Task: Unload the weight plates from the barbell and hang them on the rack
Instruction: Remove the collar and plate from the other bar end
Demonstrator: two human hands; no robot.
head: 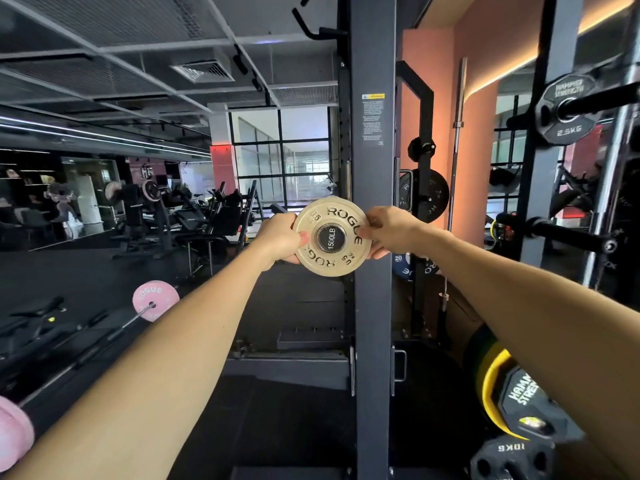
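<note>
A small cream weight plate (341,211) marked ROGUE sits on a peg whose end cap (331,238) reads 1500LB, in front of the dark rack upright (373,168). My left hand (278,239) grips the plate's left rim, thumb on its face. My right hand (389,230) grips its right rim. Down at the left the barbell (104,336) lies low, with a pink plate (155,299) at its far end and another pink plate (14,431) at the near end.
On the right, rack pegs carry a black 2.5KG plate (568,109), a yellow-edged plate (495,386) and a black 10KG plate (512,455). A bare black peg (568,233) sticks out at mid right. Benches and machines fill the left background.
</note>
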